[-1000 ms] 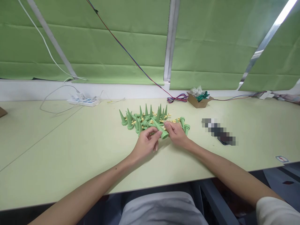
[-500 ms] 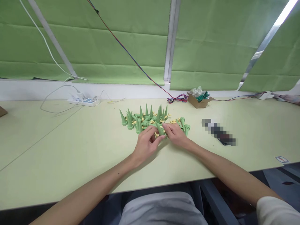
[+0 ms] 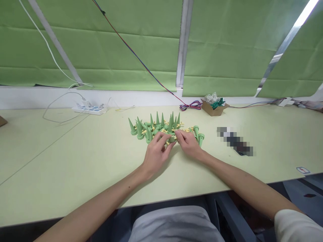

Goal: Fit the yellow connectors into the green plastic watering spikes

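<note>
My left hand (image 3: pixel 156 153) is closed, fingertips and thumb pinching a green plastic watering spike (image 3: pixel 172 138) just above the table. Close against it, my right hand (image 3: pixel 189 144) has thumb and forefinger pressed together at the spike's end; whatever small piece lies between them is hidden. Behind both hands spreads a pile of similar green cone-shaped spikes (image 3: pixel 140 131), some standing point up, others lying down. Small yellow valve-like parts (image 3: pixel 187 130) are mixed in among them. More spikes (image 3: pixel 201 138) lie beside my right hand.
A white power strip (image 3: pixel 90 109) with cables sits at the back left. Coiled red and blue wire (image 3: pixel 191 105) lies near a small cardboard box (image 3: pixel 214 110) holding plastic wrap and green material. A blurred dark object (image 3: pixel 236 141) rests to the right on the table (image 3: pixel 75 161).
The held spike has turned in my left fingers: its point stood up before, and now mostly its base end shows. Both hands stay in nearly the same place.
</note>
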Demonstrator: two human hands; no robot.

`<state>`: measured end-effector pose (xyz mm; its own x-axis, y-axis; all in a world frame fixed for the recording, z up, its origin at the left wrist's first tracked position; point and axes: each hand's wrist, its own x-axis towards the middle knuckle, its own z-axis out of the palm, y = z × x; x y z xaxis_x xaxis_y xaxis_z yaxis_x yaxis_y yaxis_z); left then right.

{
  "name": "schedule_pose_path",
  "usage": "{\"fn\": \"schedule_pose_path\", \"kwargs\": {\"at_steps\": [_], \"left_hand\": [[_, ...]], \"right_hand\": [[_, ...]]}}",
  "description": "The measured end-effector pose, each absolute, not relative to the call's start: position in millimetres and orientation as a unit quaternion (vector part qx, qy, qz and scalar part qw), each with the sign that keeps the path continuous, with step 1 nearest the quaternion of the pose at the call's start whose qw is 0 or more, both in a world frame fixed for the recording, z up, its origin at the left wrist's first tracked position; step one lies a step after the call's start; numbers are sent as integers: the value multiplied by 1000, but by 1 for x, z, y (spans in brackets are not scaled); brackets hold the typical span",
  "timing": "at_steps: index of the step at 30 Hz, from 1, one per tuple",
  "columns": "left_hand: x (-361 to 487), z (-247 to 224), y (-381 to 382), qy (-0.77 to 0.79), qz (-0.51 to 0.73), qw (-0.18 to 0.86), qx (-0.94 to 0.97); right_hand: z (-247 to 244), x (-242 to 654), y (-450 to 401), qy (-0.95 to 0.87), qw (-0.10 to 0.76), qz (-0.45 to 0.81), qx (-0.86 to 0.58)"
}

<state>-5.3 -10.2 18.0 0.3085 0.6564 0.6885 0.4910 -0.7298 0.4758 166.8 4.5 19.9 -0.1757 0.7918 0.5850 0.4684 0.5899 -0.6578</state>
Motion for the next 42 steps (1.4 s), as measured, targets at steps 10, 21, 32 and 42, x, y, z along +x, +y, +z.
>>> {"fn": "schedule_pose_path", "kwargs": {"at_steps": [10,21,32,42], "left_hand": [[0,31,-16,407,439,367,712],[-2,33,-12,369,385,578,618],[-3,30,-11,381,385,550,636],[-3,30,-13,425,430,392,694]], "right_hand": [[20,175,10,-715,529,149,-432],[18,170,3,-743,507,158,-408],[20,170,4,-752,480,151,-425],[22,171,4,-751,473,185,-421]]}}
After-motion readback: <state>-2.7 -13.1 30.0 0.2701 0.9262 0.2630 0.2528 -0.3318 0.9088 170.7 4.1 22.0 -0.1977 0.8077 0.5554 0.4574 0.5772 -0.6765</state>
